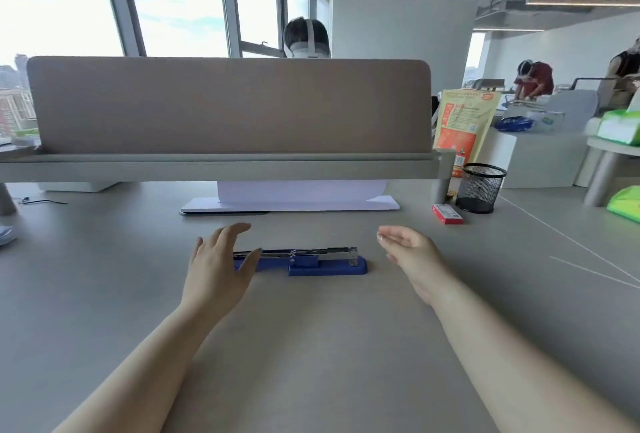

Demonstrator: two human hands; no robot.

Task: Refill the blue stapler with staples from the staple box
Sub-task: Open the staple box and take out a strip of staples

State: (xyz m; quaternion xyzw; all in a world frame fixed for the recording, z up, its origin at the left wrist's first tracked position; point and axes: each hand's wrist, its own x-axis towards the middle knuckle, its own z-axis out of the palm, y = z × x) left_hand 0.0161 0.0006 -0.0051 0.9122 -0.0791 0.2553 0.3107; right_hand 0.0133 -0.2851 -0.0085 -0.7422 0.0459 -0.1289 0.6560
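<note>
A tan partition (228,105) spans the back of the grey desk (311,346), with a white stand (291,204) beneath it. At the far right stands a black mesh pen cup (479,188), and just beside it lies the red staple box (447,214). The blue stapler (311,261) lies flat at the centre. The left hand (218,266), fingers spread, covers its left end; the right hand (412,254), loosely spread and empty, hovers to its right, apart from it.
</note>
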